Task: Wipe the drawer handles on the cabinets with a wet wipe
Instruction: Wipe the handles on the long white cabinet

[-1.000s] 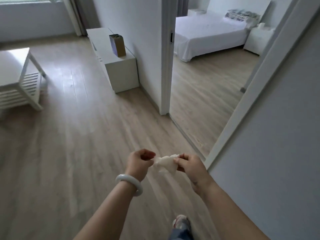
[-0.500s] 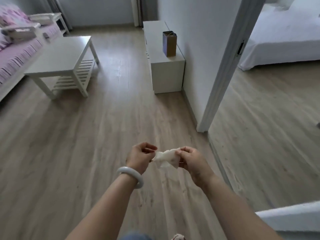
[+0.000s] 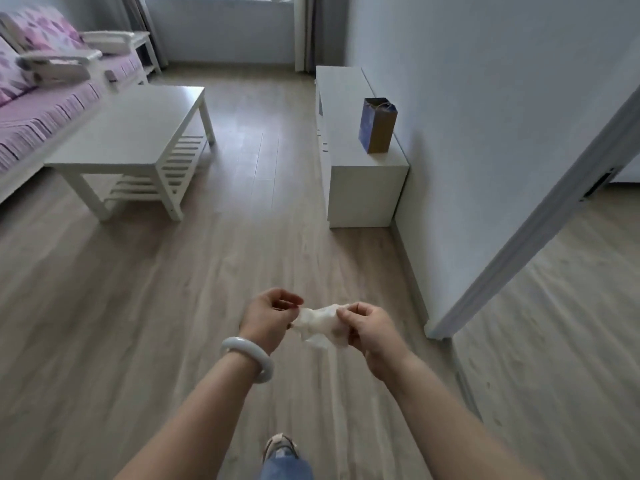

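Both hands pinched the crumpled wet wipe (image 3: pixel 320 325): left hand (image 3: pixel 268 318), right hand (image 3: pixel 372 332); it hung between them. The cabinet (image 3: pixel 360 161), earlier off left, now stood ahead of the hands; handles unwiped.

A crumpled wet wipe (image 3: pixel 320 323) is pinched between the left hand (image 3: pixel 268 318) and right hand (image 3: pixel 372 332) above the wooden floor (image 3: pixel 173 289), with a white cabinet (image 3: pixel 360 188) seen ahead by the wall.

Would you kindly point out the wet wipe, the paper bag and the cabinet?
wet wipe (image 3: pixel 320 322), head view, crumpled middle.
paper bag (image 3: pixel 378 128), head view, front face.
cabinet (image 3: pixel 363 194), head view, near end panel.
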Available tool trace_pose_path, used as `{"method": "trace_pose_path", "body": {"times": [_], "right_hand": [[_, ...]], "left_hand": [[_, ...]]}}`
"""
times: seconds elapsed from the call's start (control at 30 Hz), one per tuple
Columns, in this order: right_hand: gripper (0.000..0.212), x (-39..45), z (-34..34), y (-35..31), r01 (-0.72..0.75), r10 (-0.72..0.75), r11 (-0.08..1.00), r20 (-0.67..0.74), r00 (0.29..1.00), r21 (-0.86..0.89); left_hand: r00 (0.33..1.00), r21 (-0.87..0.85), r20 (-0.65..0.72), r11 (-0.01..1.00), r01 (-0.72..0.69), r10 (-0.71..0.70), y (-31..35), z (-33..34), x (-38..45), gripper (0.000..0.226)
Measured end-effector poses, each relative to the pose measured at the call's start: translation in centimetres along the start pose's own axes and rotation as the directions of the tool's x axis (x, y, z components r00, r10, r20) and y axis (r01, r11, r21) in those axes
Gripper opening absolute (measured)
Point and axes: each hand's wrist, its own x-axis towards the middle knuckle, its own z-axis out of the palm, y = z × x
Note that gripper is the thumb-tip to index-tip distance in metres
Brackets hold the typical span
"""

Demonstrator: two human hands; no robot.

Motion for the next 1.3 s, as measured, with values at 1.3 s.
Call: {"method": "trace_pose_path", "body": {"times": [1.3], "right_hand": [[0.011,85.4,21.2,-39.8,-0.118,0.156,0.897,-0.055,0.986,0.427]], "left_hand": [[0.85,-0.473,0.369,0.711,0.521,-0.377,27.3,-8.4,94.6,0.017]]}}
